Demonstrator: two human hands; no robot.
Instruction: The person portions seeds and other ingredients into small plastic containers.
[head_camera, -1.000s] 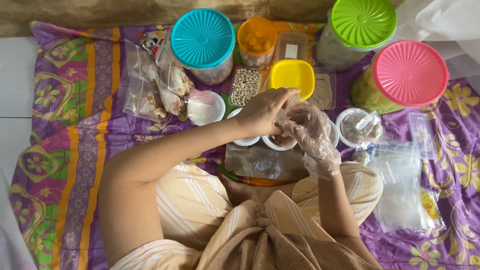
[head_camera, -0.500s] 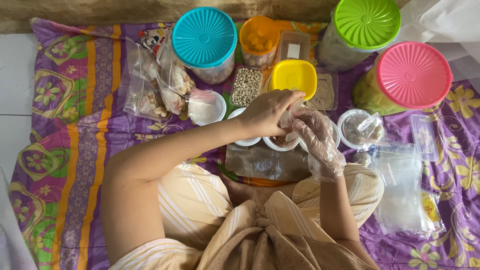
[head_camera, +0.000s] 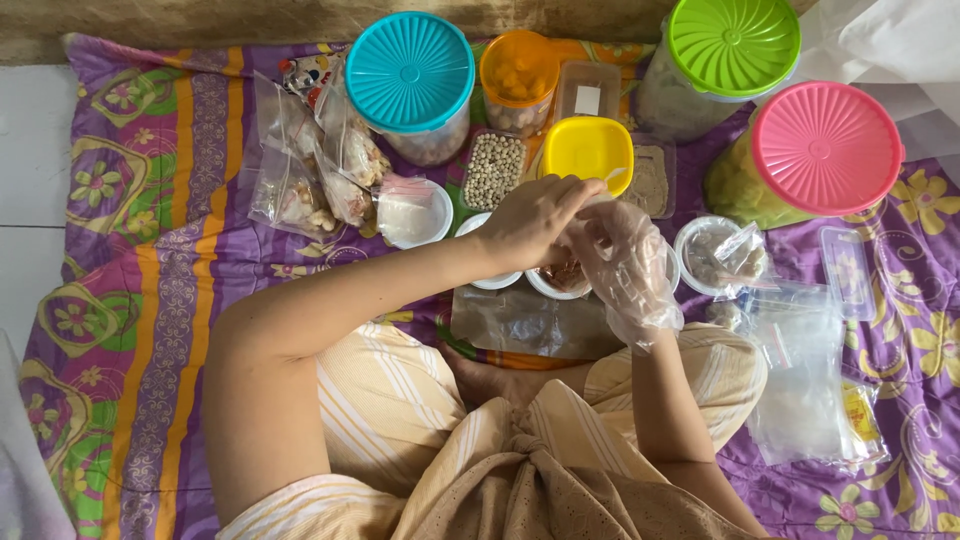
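My bare left hand (head_camera: 530, 222) reaches across from the left, and its fingertips pinch the fingers of the clear plastic glove on my right hand (head_camera: 628, 268). The two hands meet above a small white bowl (head_camera: 562, 280) with brownish contents. Another small white bowl (head_camera: 487, 280) shows partly under my left wrist. A clear plastic bag (head_camera: 530, 322) lies flat just in front of the bowls, near my crossed legs. The gloved fingers are loosely curled with nothing visible in them.
On the purple flowered cloth (head_camera: 150, 250) stand tubs with teal (head_camera: 410, 70), orange (head_camera: 518, 68), green (head_camera: 733, 45) and pink (head_camera: 825, 148) lids. There is also a yellow-lidded box (head_camera: 590, 150), a tray of pale beans (head_camera: 495, 170), two white bowls (head_camera: 412, 212) (head_camera: 710, 255), snack bags (head_camera: 310, 175) and a stack of clear bags (head_camera: 800, 370).
My left hand's fingers have closed in on the gloved fingertips of my right hand. Both hands stay above the same bowl.
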